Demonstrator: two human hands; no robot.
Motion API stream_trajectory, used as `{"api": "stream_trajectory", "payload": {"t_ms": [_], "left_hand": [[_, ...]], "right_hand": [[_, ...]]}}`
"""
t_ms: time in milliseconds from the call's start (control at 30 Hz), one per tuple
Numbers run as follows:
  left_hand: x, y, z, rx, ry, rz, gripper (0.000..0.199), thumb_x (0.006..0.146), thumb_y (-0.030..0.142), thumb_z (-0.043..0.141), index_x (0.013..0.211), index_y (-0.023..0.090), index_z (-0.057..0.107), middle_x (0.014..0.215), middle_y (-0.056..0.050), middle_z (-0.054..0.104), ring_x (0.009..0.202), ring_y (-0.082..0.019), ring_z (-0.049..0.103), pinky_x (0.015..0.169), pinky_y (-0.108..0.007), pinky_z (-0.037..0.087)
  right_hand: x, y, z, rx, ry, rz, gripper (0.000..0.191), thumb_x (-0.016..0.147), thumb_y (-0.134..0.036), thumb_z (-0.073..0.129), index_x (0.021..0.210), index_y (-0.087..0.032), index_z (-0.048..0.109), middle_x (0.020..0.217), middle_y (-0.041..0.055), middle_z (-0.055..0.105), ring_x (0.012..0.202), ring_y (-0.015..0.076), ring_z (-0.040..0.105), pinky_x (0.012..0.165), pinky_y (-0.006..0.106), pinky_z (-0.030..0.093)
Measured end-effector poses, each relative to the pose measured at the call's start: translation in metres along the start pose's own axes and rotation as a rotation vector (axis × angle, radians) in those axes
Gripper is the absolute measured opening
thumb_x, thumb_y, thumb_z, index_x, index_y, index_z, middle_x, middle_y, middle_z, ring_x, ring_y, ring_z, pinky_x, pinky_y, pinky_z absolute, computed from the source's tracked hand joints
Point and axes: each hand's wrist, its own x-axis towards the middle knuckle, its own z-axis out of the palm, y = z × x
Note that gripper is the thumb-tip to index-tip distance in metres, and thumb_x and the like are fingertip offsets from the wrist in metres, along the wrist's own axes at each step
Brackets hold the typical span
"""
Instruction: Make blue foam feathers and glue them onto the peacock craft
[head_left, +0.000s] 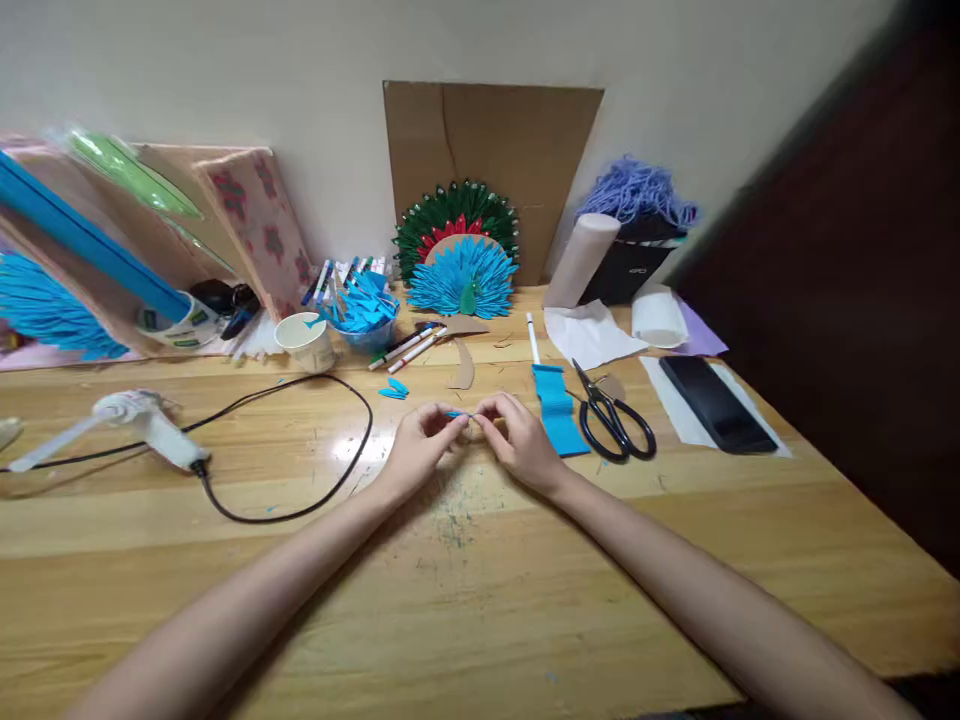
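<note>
Between my two hands, over the middle of the table, is a small blue paper piece point(454, 413). My left hand point(424, 442) pinches it with thumb and fingertips. From the other side my right hand point(514, 438) closes its fingertips on the piece's right end. Several small blue paper petals point(394, 388) lie just beyond my left hand. A blue crepe paper strip point(556, 410) lies to the right of my right hand, with black-handled scissors point(611, 415) beside it.
A white glue gun point(157, 428) with a looping black cable point(300, 515) lies at left. Behind stand a paper cup point(306, 345), a bowl of blue paper pieces point(364, 310) and a blue, red and green paper fan craft point(465, 265). A phone point(716, 402) lies at right.
</note>
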Motion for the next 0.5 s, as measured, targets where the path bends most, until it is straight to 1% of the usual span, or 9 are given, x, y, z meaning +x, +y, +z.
{"api": "stream_trajectory", "payload": {"t_ms": [167,300,400,500], "left_hand": [[-0.0034,-0.0006,0.0005,0.059,0.050,0.013,0.024,0.076,0.036,0.059,0.078,0.012,0.059,0.069,-0.004,0.063,0.062,-0.013,0.058,0.058,-0.024,0.043],[-0.0028,-0.0027,0.0000,0.125,0.096,0.054,0.024,0.076,0.037,0.059,0.078,0.013,0.059,0.068,-0.003,0.062,0.061,-0.013,0.057,0.057,-0.024,0.042],[-0.0021,-0.0039,-0.0006,0.142,0.102,0.072,0.024,0.076,0.038,0.058,0.078,0.014,0.058,0.068,-0.003,0.061,0.060,-0.013,0.056,0.056,-0.024,0.042],[-0.0015,-0.0050,-0.0013,0.164,0.084,0.085,0.023,0.077,0.037,0.057,0.077,0.014,0.058,0.069,-0.003,0.061,0.061,-0.013,0.056,0.058,-0.024,0.042]], "right_hand": [[0.0001,-0.0021,-0.0009,0.023,-0.041,0.035,0.007,0.087,-0.019,0.045,0.083,-0.019,0.050,0.079,0.0047,0.056,0.077,0.0174,0.053,0.069,0.029,0.042],[-0.0004,-0.0009,-0.0006,0.097,-0.057,0.104,0.008,0.087,-0.023,0.047,0.085,-0.019,0.053,0.080,0.0036,0.059,0.077,0.0163,0.055,0.069,0.028,0.043],[-0.0006,-0.0007,-0.0006,0.128,-0.062,0.125,0.008,0.086,-0.025,0.049,0.087,-0.019,0.055,0.081,0.0033,0.060,0.077,0.0158,0.056,0.069,0.027,0.042],[0.0000,-0.0022,-0.0012,0.110,-0.067,0.128,0.011,0.086,-0.026,0.049,0.082,-0.019,0.055,0.078,0.0030,0.059,0.074,0.0157,0.054,0.068,0.027,0.041]]}}
